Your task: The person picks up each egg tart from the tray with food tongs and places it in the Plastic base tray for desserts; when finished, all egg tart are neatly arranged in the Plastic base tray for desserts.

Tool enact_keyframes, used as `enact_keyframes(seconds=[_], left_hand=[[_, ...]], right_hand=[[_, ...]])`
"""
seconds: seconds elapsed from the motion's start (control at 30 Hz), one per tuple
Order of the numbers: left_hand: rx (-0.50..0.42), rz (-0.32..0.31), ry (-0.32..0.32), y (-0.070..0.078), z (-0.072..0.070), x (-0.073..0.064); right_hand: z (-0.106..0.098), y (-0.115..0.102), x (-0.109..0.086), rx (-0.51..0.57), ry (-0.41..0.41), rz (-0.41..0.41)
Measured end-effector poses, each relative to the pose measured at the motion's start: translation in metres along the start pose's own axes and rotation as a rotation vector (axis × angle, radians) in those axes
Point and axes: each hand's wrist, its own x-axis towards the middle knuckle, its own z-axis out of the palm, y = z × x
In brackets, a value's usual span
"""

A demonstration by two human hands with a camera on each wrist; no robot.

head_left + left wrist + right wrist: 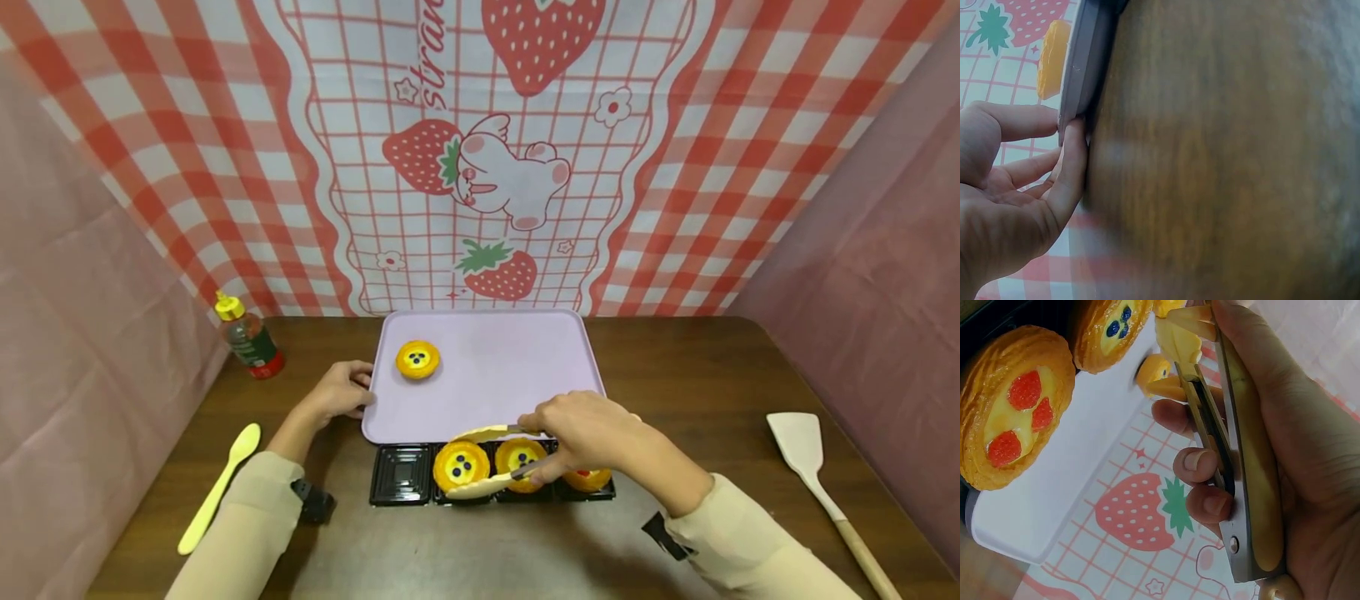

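My left hand [341,392] pinches the left rim of a lavender tray [495,375]; the left wrist view shows thumb and fingers on either side of the rim [1079,69]. A blueberry-topped egg tart [417,359] sits at the tray's left. My right hand [585,433] grips tongs [1235,462] with cream tips, spread to either side of a second blueberry tart [462,466] in a black sectioned container [401,475]. Right of it in the container are another blueberry tart [519,457] and a strawberry-topped tart [1022,412], partly under my right hand in the head view. The container's leftmost section holds nothing.
A sauce bottle [251,337] with a yellow cap stands at the back left. Nearer on the left lies a yellow spoon [221,487]. A white spatula [798,442] with a wooden handle lies at the right. A strawberry-patterned cloth [495,167] hangs behind the table.
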Motion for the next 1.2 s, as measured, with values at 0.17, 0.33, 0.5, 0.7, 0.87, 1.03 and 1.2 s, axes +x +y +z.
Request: enact_keyframes(seconds=[0.17, 0.33, 0.5, 0.7, 0.87, 1.03, 1.2], left_hand=[[0.01, 0.014, -0.009, 0.004, -0.002, 0.003], [0.022, 0.019, 0.0, 0.005, -0.003, 0.005], [0.015, 0.009, -0.003, 0.005, -0.002, 0.004], [0.012, 0.01, -0.01, 0.002, 0.0, 0.0], [0.002, 0.006, 0.003, 0.0, -0.002, -0.003], [-0.02, 0.02, -0.003, 0.0, -0.002, -0.005], [-0.028, 0.027, -0.007, 0.002, 0.0, -0.005]], right_hand=[[0.0, 0.001, 0.0, -0.003, -0.008, 0.031], [-0.001, 0.003, 0.0, 0.01, -0.013, 0.044], [-0.001, 0.006, -0.003, 0.047, -0.001, 0.039], [-0.002, 0.006, -0.007, 0.073, 0.024, 0.027], [-0.007, 0.003, -0.007, 0.068, 0.063, 0.039], [-0.022, 0.003, -0.004, 0.045, 0.154, 0.036], [-0.044, 0.007, 0.003, 0.012, 0.214, 0.047]])
